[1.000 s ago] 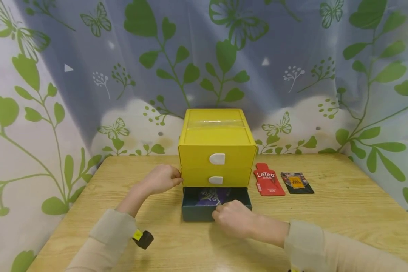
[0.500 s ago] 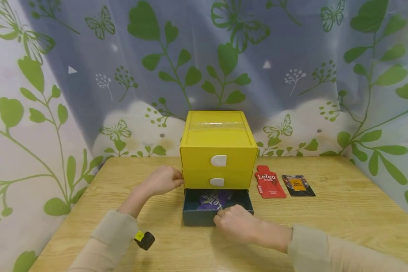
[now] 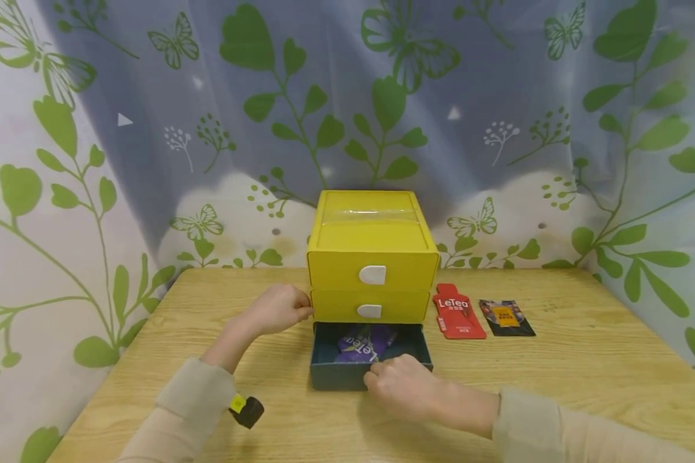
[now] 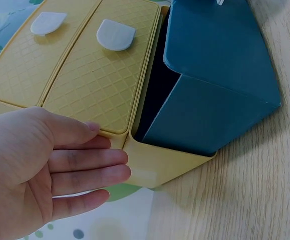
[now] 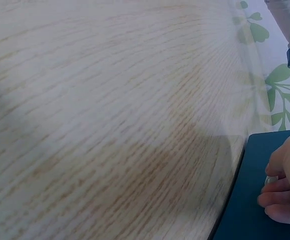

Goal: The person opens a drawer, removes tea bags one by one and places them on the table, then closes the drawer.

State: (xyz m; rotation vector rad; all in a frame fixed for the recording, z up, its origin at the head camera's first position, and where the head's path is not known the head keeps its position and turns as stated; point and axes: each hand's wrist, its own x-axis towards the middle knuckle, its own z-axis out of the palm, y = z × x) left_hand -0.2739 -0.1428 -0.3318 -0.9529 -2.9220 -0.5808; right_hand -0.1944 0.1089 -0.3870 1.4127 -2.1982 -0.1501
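A yellow drawer unit (image 3: 372, 270) has its dark teal bottom drawer (image 3: 338, 376) pulled out. Inside that drawer lies a purple packet (image 3: 356, 345) lettered LeTea. My right hand (image 3: 405, 386) is at the drawer's front; in the right wrist view its thumb and fingers (image 5: 280, 200) pinch a small pale handle (image 5: 271, 180), mostly hidden by them. My left hand (image 3: 280, 307) rests against the unit's left side. In the left wrist view, its thumb (image 4: 74, 131) touches the middle drawer's front edge, while the other fingers extend along the side, nearly straight.
Right of the unit, a red LeTea packet (image 3: 460, 315) and a black packet with an orange label (image 3: 506, 317) lie on the wooden table (image 3: 567, 386). Two yellow drawers with white handles (image 3: 373, 275) stay closed above. A leaf-patterned curtain (image 3: 475, 77) hangs behind.
The bottom drawer has come slightly further out toward me with my right hand at its front, showing more of the purple packet. My left hand stays against the unit's side.
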